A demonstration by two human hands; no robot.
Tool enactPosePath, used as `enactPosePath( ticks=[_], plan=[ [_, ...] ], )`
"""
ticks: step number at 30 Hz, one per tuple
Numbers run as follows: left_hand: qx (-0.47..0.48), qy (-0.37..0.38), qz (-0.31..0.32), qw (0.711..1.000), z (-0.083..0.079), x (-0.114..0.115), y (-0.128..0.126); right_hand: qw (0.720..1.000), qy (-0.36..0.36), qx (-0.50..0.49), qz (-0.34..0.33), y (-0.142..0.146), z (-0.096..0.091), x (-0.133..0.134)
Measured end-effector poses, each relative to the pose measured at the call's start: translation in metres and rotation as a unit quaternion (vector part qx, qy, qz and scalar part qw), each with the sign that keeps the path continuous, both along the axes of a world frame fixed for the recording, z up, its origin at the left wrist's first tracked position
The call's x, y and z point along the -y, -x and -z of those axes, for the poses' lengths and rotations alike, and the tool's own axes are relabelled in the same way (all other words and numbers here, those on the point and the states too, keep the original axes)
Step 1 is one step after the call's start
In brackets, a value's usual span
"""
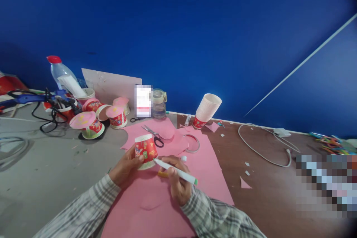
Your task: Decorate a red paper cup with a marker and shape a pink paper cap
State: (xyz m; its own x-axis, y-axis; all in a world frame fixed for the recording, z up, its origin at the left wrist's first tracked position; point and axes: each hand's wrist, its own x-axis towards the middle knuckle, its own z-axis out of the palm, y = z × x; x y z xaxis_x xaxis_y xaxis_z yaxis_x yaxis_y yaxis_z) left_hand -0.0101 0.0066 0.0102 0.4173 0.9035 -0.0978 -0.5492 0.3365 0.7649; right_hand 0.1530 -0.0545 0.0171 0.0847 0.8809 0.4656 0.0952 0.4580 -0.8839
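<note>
My left hand (128,164) is closed around a red patterned paper cup (146,148), which is held upside down with its rim toward me. Between the fingers of my right hand (178,182) is a white marker (178,172) with a green end. Its tip is at the lower right side of the cup; whether it touches I cannot tell. Below both hands lies pink paper (156,212). Scissors (156,139) with dark handles rest on the paper behind the cup, and a roll of tape (192,143) lies to their right.
Cups topped with pink discs (116,117) stand at the left. A stack of white paper cups (208,109) leans at the back, near a clear jar (159,104). A white cable (262,156) and paper scraps (245,183) lie on the right.
</note>
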Motion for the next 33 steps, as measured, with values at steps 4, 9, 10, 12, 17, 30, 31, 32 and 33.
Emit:
enactPosePath(
  ticks=[4,9,10,12,17,30,31,32,33],
  plan=[
    [-0.011,-0.005,-0.014,1.000,0.0023,-0.0003,0.0015,0.999,0.029,-0.009,0.011,0.0014,0.0050,-0.0009],
    [-0.017,-0.005,-0.016,1.000,0.0010,-0.0002,0.0013,1.000,0.020,0.006,0.010,0.0010,0.0040,-0.0015],
    [-0.016,-0.005,-0.017,1.000,0.0009,-0.0003,0.0011,1.000,0.021,0.006,0.010,0.0009,0.0036,-0.0014],
    [-0.012,-0.004,-0.018,1.000,0.0010,-0.0007,0.0009,1.000,0.022,0.007,0.006,0.0005,0.0029,-0.0011],
    [0.005,0.002,-0.006,1.000,0.0020,-0.0010,0.0008,1.000,-0.005,0.026,-0.005,-0.0012,0.0034,0.0000],
    [-0.008,-0.005,-0.013,1.000,0.0044,-0.0013,0.0014,0.995,0.072,-0.062,-0.013,0.0009,0.0078,-0.0036],
    [-0.010,-0.003,-0.015,1.000,0.0048,-0.0016,0.0014,0.994,0.083,-0.072,-0.010,0.0008,0.0085,-0.0040],
    [-0.010,0.000,-0.017,1.000,0.0052,-0.0018,0.0014,0.992,0.094,-0.084,-0.007,0.0008,0.0092,-0.0043],
    [-0.011,0.002,-0.018,1.000,0.0054,-0.0020,0.0014,0.990,0.102,-0.096,-0.006,0.0008,0.0096,-0.0045]
  ],
)
